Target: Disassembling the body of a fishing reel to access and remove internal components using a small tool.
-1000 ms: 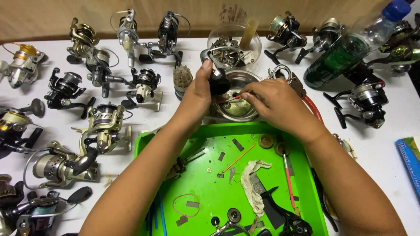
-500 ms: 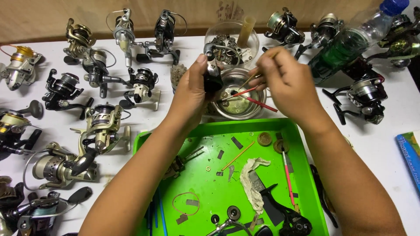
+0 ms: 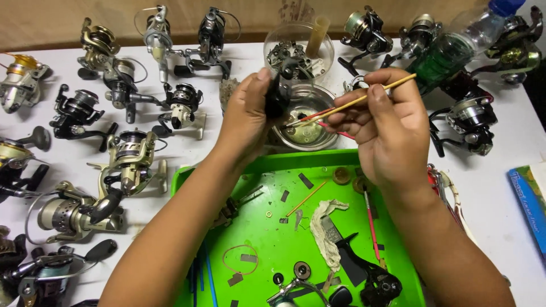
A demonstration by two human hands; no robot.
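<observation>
My left hand (image 3: 247,116) is closed around a small black part (image 3: 277,98), thumb on top, holding it just above the metal bowl (image 3: 304,122); what the part is exactly I cannot make out, since my fingers cover most of it. My right hand (image 3: 387,128) pinches a thin brush (image 3: 364,99) with a pale wooden handle, fingers curled tight, the handle slanting up to the right and the tip pointing down-left to the part over the bowl. A red-handled tool (image 3: 335,132) lies across the bowl's rim under that hand. Just behind the bowl stands a clear tub (image 3: 296,48) of small metal bits with a tan stick leaning in it. In front of the bowl, under both my forearms, sits the green tray (image 3: 267,239), scattered with washers, dark strips, a rubber band (image 3: 239,258), a dirty rag (image 3: 327,227), a red pen (image 3: 372,227) and black reel pieces at its near edge. Fishing reels (image 3: 128,156) cover the white worktop (image 3: 187,142) to my left and along the back, with more on the right by a green bottle (image 3: 449,54) lying on its side. A blue packet (image 3: 529,202) lies at the far right edge.
</observation>
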